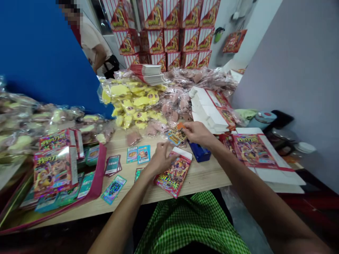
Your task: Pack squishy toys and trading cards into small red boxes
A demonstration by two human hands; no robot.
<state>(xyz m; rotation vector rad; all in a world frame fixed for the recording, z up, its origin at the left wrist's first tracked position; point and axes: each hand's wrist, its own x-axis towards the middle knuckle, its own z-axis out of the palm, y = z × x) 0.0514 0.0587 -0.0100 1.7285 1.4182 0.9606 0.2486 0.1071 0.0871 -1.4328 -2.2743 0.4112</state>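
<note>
My right hand (pixel 197 133) pinches a few printed cards (pixel 177 135), orange and yellow, above the table. Just left of it, my left hand (pixel 160 158) is at the upper left edge of a red cardboard card box (pixel 176 174), its thumb on the printed front and the other fingers partly hidden. That box's white end flap (pixel 182 153) stands open, close below the cards. A dark blue box (pixel 200 151) lies under my right wrist. Two cards (pixel 138 154) lie side by side left of my left hand, and a blue-green card (pixel 113 189) lies nearer the front edge.
At left, a red-rimmed tray (pixel 102 169) holds cards and printed boxes. Bagged yellow plush toys (pixel 132 102) and pink ones (pixel 172 106) are piled behind. Flattened boxes (pixel 254 150) lie right. Stacked cartons (pixel 173 38) and a person (pixel 92 40) are farther back.
</note>
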